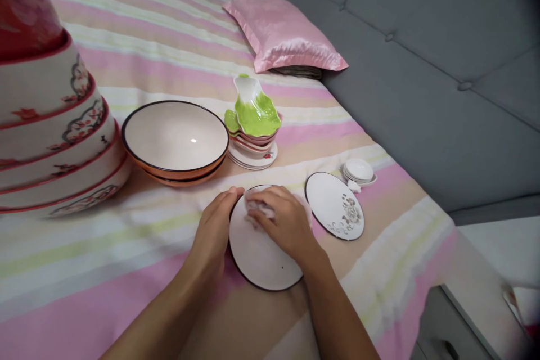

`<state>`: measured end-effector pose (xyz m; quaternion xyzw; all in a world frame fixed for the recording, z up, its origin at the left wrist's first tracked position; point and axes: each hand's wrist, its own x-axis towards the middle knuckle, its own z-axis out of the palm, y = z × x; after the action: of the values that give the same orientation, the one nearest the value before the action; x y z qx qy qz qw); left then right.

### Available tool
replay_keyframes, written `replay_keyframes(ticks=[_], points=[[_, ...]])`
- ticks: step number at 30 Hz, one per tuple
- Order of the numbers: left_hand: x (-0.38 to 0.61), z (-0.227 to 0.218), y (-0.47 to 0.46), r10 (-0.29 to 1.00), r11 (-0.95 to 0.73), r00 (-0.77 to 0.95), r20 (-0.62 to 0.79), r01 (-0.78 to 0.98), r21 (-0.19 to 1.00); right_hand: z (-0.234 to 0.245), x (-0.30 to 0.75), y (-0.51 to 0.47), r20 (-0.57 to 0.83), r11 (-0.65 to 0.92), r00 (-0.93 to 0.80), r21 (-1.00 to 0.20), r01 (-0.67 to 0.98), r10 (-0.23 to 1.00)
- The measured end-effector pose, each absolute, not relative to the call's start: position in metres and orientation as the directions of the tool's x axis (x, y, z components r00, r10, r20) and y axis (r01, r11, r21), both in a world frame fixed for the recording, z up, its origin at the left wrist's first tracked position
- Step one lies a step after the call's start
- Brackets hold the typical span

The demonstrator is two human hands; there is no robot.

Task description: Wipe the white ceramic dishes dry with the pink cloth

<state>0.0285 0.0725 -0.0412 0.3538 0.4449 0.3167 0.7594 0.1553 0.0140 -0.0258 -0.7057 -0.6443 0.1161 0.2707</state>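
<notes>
A white plate with a dark rim (261, 261) lies on the striped bedspread in front of me. My left hand (216, 225) grips its left edge, fingers curled over the rim. My right hand (282, 219) presses a small crumpled white cloth or tissue (261, 209) onto the plate's far part, fingers bent over it. A second white plate with a flower pattern (335, 205) lies just to the right, untouched.
Two stacked orange-rimmed bowls (175, 140) sit behind the plate. A tall stack of red-patterned bowls (50, 124) stands at the left. Leaf-shaped green and pink dishes (253, 118) are piled on small plates. Small white saucers (358, 171), a pink pillow (282, 34) and a grey headboard (422, 67) lie beyond.
</notes>
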Motion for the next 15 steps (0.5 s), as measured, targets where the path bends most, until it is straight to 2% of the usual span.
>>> replay_keyframes(ticks=[4,7,10,15], points=[[0.028,-0.035,0.071,0.787,0.559,0.404,-0.466,-0.148,0.816,-0.03,0.17,0.013,0.224,-0.155,0.307,-0.514,0.844,0.925],[0.03,-0.031,0.071,0.781,0.563,0.397,-0.482,-0.113,0.818,-0.031,0.176,0.011,0.244,-0.166,0.34,-0.536,0.828,0.908],[0.031,-0.032,0.072,0.77,0.56,0.426,-0.474,-0.097,0.823,-0.03,0.176,0.009,0.2,-0.127,0.3,-0.598,0.791,0.933],[0.03,-0.036,0.074,0.795,0.507,0.425,-0.432,-0.076,0.858,-0.02,0.171,-0.003,0.017,-0.095,0.147,-0.687,0.72,0.989]])
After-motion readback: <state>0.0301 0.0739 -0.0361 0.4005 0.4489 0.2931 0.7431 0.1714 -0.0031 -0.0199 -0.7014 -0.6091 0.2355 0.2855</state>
